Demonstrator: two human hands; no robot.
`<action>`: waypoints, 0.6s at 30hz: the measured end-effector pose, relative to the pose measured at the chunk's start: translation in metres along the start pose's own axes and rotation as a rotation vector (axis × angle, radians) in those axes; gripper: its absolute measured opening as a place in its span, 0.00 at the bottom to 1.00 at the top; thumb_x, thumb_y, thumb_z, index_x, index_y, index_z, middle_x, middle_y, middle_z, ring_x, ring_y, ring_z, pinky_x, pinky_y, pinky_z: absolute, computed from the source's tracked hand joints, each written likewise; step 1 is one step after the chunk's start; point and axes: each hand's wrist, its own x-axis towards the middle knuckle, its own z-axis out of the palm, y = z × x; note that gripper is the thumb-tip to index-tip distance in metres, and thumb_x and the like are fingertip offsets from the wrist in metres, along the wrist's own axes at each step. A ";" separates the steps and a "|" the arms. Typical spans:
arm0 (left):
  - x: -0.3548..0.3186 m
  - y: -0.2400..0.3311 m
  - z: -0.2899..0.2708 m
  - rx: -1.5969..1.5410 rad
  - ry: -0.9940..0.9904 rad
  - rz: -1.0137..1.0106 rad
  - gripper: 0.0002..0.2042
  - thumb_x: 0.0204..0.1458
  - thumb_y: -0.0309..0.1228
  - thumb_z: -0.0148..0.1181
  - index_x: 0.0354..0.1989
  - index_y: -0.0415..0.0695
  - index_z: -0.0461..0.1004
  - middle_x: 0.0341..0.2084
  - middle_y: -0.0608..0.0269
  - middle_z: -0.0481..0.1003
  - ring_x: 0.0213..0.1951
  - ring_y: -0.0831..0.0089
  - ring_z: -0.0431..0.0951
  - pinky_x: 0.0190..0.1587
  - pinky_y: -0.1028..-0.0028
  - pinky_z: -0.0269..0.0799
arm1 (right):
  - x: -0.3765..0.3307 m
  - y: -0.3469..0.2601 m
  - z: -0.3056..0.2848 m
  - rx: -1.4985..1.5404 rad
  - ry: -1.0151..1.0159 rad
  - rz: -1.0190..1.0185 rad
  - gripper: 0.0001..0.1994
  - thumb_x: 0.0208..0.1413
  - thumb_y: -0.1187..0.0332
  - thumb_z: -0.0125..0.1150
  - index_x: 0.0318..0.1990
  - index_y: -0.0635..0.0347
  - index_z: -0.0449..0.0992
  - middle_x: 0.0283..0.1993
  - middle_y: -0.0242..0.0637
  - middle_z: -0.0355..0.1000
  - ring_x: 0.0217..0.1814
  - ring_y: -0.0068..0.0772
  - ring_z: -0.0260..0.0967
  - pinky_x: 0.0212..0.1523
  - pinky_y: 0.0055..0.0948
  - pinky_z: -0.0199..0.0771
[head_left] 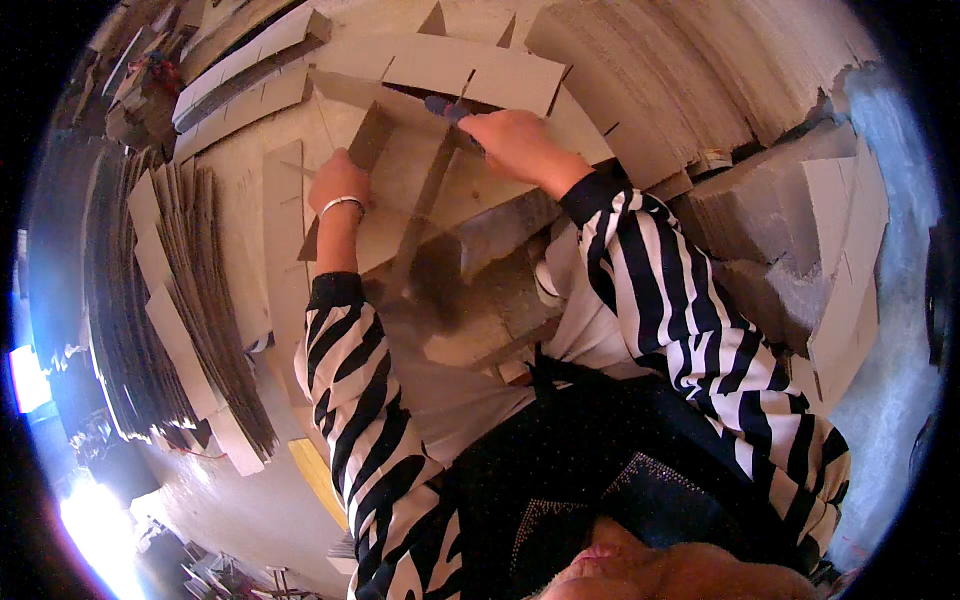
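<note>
My left hand, with a bracelet at the wrist, is closed on a narrow brown cardboard strip that stands on edge. My right hand is closed at the far end of another upright cardboard strip; a dark covering shows on its fingers. Both strips stand over a pale work surface in front of me. Beyond my hands lies a long slotted cardboard strip. My fingertips are partly hidden behind the cardboard.
Stacked cardboard strips stand on the left. Large layered cardboard sheets lie at the far right, with more cardboard piles nearer my right arm. Slotted strips lie at the far left. A yellow piece shows beside my left sleeve.
</note>
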 end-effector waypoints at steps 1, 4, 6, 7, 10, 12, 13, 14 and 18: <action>-0.001 -0.001 0.000 -0.004 -0.010 -0.003 0.11 0.50 0.33 0.50 0.40 0.46 0.73 0.39 0.51 0.77 0.43 0.51 0.77 0.41 0.55 0.73 | 0.001 -0.001 0.002 -0.005 -0.016 0.020 0.18 0.42 0.77 0.55 0.45 0.54 0.69 0.30 0.44 0.73 0.35 0.53 0.71 0.31 0.50 0.69; 0.006 0.003 0.005 -0.016 -0.019 -0.010 0.11 0.50 0.34 0.50 0.40 0.46 0.73 0.39 0.51 0.77 0.44 0.52 0.77 0.42 0.56 0.73 | 0.005 0.000 0.001 -0.047 -0.071 0.120 0.16 0.43 0.76 0.55 0.43 0.55 0.69 0.29 0.44 0.73 0.35 0.53 0.72 0.31 0.49 0.69; 0.003 -0.007 0.006 0.003 0.006 -0.079 0.12 0.50 0.34 0.50 0.41 0.47 0.74 0.40 0.52 0.77 0.44 0.52 0.77 0.43 0.56 0.73 | 0.000 -0.008 -0.003 -0.057 -0.126 0.185 0.13 0.46 0.74 0.57 0.42 0.55 0.69 0.29 0.44 0.73 0.35 0.53 0.73 0.31 0.48 0.71; 0.001 -0.021 0.004 0.018 0.012 -0.085 0.12 0.50 0.34 0.50 0.41 0.47 0.74 0.40 0.52 0.77 0.44 0.52 0.77 0.44 0.56 0.73 | 0.002 -0.016 0.001 -0.032 -0.119 0.141 0.13 0.46 0.73 0.57 0.41 0.56 0.69 0.29 0.44 0.73 0.35 0.53 0.73 0.31 0.48 0.71; 0.008 -0.017 0.010 -0.001 -0.007 -0.009 0.13 0.49 0.34 0.50 0.42 0.48 0.74 0.41 0.52 0.77 0.45 0.52 0.76 0.46 0.56 0.72 | -0.006 -0.012 -0.001 -0.039 -0.131 0.117 0.12 0.45 0.73 0.56 0.41 0.56 0.70 0.30 0.44 0.73 0.36 0.53 0.73 0.32 0.49 0.70; 0.005 -0.010 0.001 -0.006 -0.029 0.028 0.14 0.49 0.34 0.50 0.43 0.49 0.74 0.42 0.52 0.77 0.46 0.51 0.76 0.46 0.55 0.72 | 0.003 -0.014 0.001 -0.037 -0.165 0.118 0.13 0.43 0.74 0.54 0.40 0.55 0.71 0.31 0.43 0.73 0.38 0.52 0.71 0.33 0.50 0.68; 0.004 -0.007 0.000 -0.003 -0.036 0.014 0.14 0.49 0.35 0.51 0.44 0.49 0.74 0.42 0.51 0.76 0.46 0.51 0.76 0.46 0.55 0.72 | 0.004 -0.012 -0.002 -0.049 -0.163 0.122 0.13 0.43 0.74 0.55 0.40 0.55 0.72 0.31 0.43 0.74 0.38 0.52 0.71 0.34 0.51 0.68; 0.002 -0.003 0.001 -0.001 -0.043 -0.001 0.15 0.49 0.35 0.51 0.45 0.49 0.74 0.42 0.51 0.76 0.46 0.52 0.76 0.46 0.55 0.72 | 0.005 -0.010 -0.005 -0.061 -0.162 0.127 0.12 0.43 0.74 0.55 0.39 0.56 0.72 0.31 0.42 0.74 0.38 0.52 0.71 0.35 0.51 0.68; -0.002 -0.042 0.005 -0.160 0.220 0.130 0.19 0.48 0.42 0.55 0.48 0.47 0.74 0.43 0.49 0.76 0.47 0.51 0.75 0.47 0.56 0.71 | 0.020 0.013 -0.033 -0.097 0.277 0.226 0.09 0.47 0.66 0.57 0.36 0.57 0.75 0.35 0.45 0.75 0.42 0.52 0.73 0.39 0.50 0.71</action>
